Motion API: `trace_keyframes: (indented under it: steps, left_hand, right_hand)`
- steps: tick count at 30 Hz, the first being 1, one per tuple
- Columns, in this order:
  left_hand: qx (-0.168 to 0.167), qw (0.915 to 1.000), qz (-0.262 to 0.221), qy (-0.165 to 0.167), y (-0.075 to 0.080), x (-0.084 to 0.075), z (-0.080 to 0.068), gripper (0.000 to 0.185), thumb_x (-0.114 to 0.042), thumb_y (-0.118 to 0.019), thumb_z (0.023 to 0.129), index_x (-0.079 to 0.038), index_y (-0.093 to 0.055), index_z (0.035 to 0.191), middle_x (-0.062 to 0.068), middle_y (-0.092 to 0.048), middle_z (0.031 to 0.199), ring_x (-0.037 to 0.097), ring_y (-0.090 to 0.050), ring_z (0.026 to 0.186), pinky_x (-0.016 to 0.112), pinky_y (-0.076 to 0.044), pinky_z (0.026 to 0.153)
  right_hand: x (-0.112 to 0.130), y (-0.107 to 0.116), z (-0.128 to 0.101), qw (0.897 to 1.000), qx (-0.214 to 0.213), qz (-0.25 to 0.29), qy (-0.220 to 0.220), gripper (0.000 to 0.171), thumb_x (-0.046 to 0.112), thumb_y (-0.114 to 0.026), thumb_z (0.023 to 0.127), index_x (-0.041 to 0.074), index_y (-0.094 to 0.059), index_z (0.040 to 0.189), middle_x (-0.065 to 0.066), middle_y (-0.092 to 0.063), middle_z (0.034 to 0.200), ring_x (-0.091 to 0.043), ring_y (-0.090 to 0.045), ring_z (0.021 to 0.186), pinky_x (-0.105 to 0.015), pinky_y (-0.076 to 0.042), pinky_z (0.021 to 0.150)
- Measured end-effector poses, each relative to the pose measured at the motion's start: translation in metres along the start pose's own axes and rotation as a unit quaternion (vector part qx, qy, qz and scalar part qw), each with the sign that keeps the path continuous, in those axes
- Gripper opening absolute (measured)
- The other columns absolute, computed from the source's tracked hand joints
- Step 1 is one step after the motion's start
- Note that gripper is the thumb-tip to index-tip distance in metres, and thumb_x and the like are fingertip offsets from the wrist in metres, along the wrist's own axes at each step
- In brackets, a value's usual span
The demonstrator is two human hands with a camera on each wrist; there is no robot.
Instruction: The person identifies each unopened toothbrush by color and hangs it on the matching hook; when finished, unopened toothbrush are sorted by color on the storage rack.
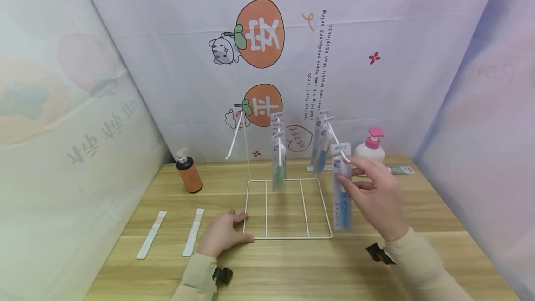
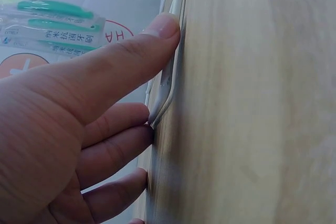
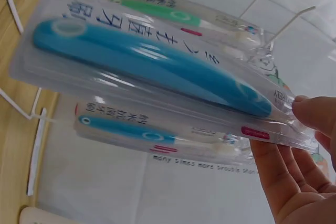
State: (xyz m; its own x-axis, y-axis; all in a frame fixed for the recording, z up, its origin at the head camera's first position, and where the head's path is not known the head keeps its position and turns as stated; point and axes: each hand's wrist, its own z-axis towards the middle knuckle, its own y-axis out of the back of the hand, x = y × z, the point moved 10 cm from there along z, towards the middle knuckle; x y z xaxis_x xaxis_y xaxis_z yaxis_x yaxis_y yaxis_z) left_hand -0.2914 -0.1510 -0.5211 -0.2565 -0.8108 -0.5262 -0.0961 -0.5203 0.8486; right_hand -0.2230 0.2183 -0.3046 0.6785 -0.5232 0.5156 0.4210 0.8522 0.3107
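Note:
A white wire rack (image 1: 287, 238) stands on the table, with long hooks rising at its back. My left hand (image 1: 225, 232) holds its front left corner, thumb on the front wire and fingertips against the side wire. With thumb and fingers, my right hand (image 1: 376, 194) pinches the upper part of a packaged blue toothbrush (image 3: 152, 69). That pack hangs upright, its top overlapping the right hook's tip (image 1: 345, 157) in the head view. Farther back on the same hook hang other blue toothbrush packs (image 1: 322, 147). Green toothbrush packs (image 1: 277, 161) hang from the middle hook; the left hook (image 1: 235, 136) is bare.
Two narrow white sachets (image 1: 151, 235) lie left of the rack. Behind them stands an orange-and-black pump bottle (image 1: 190, 174). A white bottle with a pink pump (image 1: 371, 147) and a green-and-white tube (image 1: 402, 170) are at the back right. A printed cloth (image 1: 188, 82) closes off the back.

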Motion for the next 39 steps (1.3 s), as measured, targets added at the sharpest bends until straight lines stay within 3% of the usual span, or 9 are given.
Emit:
trace_keyframes:
  steps: [6,20,27,39]
  left_hand:
    - [0.001,1.0000,-0.002,-0.001,-0.001,-0.001,0.000,0.079,-0.058,-0.097,0.073,-0.016,-0.077,0.137,0.034,-0.061,0.145,0.052,-0.060,0.134,0.061,-0.052,0.106]
    - [0.000,1.0000,-0.009,0.001,0.002,-0.004,-0.001,0.077,-0.054,-0.098,0.073,-0.013,-0.078,0.135,0.034,-0.061,0.144,0.051,-0.060,0.134,0.062,-0.052,0.106]
    - [-0.001,1.0000,-0.009,0.002,0.002,-0.004,0.000,0.078,-0.055,-0.098,0.073,-0.013,-0.078,0.135,0.035,-0.060,0.144,0.053,-0.060,0.133,0.062,-0.052,0.105]
    - [-0.003,0.9999,-0.013,-0.001,0.002,-0.003,0.000,0.077,-0.055,-0.098,0.072,-0.014,-0.078,0.135,0.035,-0.061,0.144,0.052,-0.061,0.133,0.062,-0.053,0.105]
  right_hand:
    - [-0.014,-0.013,0.009,1.000,-0.014,0.001,0.003,0.049,-0.011,-0.091,0.080,0.001,-0.075,0.125,-0.014,-0.071,0.114,-0.003,-0.067,0.097,-0.014,-0.058,0.071]
    - [-0.046,-0.036,0.026,0.998,-0.065,-0.001,0.021,0.043,-0.009,-0.089,0.083,-0.007,-0.070,0.121,-0.022,-0.068,0.111,-0.032,-0.069,0.092,-0.015,-0.058,0.072]
    - [-0.051,-0.045,0.031,0.997,-0.077,-0.003,0.016,0.040,-0.008,-0.086,0.087,-0.008,-0.065,0.122,-0.022,-0.065,0.112,-0.034,-0.072,0.097,-0.019,-0.060,0.077]
    - [-0.058,-0.049,0.033,0.996,-0.085,0.017,-0.008,0.044,-0.014,-0.082,0.087,-0.010,-0.061,0.125,-0.024,-0.064,0.118,-0.041,-0.072,0.101,-0.015,-0.057,0.082]
